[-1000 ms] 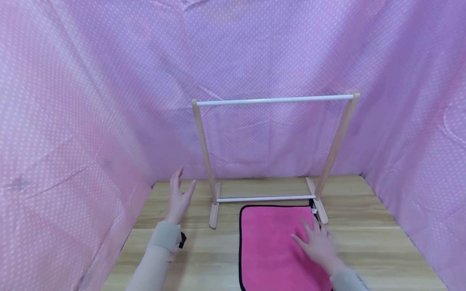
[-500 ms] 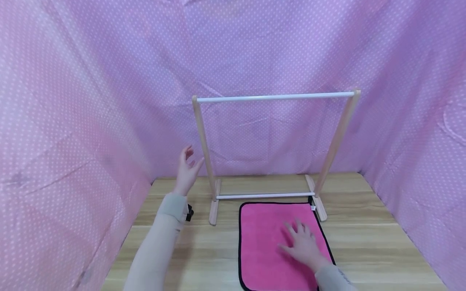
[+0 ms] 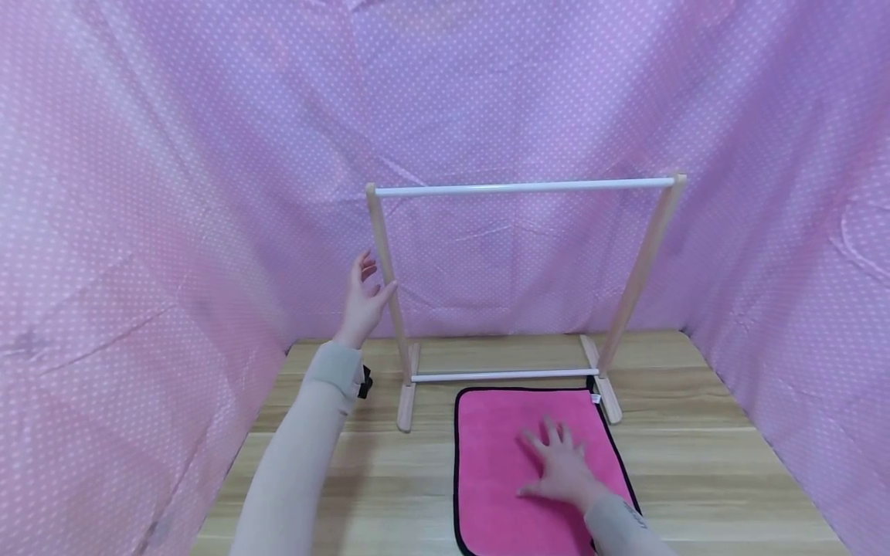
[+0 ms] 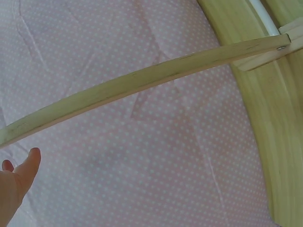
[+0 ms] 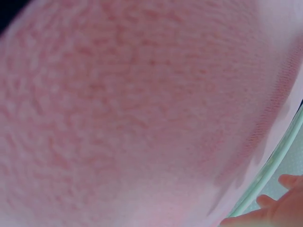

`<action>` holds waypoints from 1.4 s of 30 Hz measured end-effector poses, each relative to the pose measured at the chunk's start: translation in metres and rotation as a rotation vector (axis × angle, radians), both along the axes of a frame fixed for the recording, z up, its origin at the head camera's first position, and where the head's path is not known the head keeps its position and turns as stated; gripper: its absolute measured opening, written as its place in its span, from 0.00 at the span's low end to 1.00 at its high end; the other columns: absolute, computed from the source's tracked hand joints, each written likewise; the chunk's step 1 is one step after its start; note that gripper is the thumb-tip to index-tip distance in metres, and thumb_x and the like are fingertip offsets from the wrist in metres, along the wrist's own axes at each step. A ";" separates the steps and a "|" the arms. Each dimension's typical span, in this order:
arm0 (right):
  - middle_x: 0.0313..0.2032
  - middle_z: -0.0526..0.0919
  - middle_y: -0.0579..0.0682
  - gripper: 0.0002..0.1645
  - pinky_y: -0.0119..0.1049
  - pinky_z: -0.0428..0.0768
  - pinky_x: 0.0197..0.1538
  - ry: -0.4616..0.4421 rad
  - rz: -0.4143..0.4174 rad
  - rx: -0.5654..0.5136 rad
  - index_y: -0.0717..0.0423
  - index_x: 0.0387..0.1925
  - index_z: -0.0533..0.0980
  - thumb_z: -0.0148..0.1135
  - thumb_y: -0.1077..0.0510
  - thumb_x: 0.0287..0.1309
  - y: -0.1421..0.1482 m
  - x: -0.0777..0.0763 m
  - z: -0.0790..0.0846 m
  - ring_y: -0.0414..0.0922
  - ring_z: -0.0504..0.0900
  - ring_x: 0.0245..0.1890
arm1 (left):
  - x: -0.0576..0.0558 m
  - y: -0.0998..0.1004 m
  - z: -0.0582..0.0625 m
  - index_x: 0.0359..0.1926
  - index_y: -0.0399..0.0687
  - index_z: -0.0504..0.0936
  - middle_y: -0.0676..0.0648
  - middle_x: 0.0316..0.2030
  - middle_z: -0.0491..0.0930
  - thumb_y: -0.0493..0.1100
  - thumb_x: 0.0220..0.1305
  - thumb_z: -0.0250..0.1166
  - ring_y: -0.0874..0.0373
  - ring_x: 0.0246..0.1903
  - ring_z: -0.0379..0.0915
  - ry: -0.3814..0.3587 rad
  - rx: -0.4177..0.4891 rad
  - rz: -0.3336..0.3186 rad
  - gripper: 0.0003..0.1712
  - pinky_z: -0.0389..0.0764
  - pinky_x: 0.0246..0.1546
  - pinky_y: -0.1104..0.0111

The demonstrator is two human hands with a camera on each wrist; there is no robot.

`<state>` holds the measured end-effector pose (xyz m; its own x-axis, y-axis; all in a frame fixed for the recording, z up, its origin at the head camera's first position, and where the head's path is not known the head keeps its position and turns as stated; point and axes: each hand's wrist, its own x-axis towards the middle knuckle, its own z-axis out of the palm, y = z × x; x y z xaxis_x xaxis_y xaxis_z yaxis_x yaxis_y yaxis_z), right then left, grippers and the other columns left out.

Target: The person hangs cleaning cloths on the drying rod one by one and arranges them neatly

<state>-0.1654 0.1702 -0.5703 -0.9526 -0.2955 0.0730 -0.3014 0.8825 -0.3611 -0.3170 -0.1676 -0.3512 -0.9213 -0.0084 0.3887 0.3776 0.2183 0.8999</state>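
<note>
A wooden rack with white crossbars (image 3: 521,188) stands on the table. Beside its left post (image 3: 387,270) my left hand (image 3: 363,305) is raised, thumb and fingers loosely bent and holding nothing. The left wrist view shows a small gap between the thumb (image 4: 29,165) and the post (image 4: 142,80). In front of the rack a pink towel (image 3: 487,455) with black edging lies flat. My right hand (image 3: 559,467) is spread over it with fingers apart; whether it presses the cloth I cannot tell. Towel fabric (image 5: 118,94) fills most of the right wrist view.
The wooden table (image 3: 709,455) carries both rack and towel. Pink dotted cloth (image 3: 514,100) hangs behind and on both sides. The rack's right foot (image 3: 603,386) sits close to the towel's far right corner, which bears a white tag (image 3: 595,399).
My left hand has risen and moved forward to the rack's left post. The right hand has slid left and slightly toward me over the towel.
</note>
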 end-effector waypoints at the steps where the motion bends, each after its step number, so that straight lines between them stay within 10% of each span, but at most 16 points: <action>1: 0.66 0.57 0.71 0.60 0.85 0.51 0.51 -0.013 0.005 -0.005 0.45 0.64 0.68 0.74 0.28 0.24 0.000 0.000 0.000 0.78 0.53 0.62 | -0.001 0.001 0.002 0.72 0.45 0.46 0.36 0.66 0.52 0.34 0.62 0.62 0.45 0.68 0.49 0.006 0.003 -0.005 0.45 0.60 0.69 0.51; 42: 0.66 0.59 0.67 0.64 0.81 0.60 0.49 -0.272 -0.026 0.114 0.41 0.64 0.68 0.79 0.32 0.15 -0.010 -0.012 0.003 0.72 0.56 0.61 | -0.026 0.003 0.019 0.74 0.58 0.47 0.38 0.64 0.59 0.24 0.65 0.50 0.44 0.63 0.60 -0.072 -0.004 0.005 0.43 0.71 0.63 0.57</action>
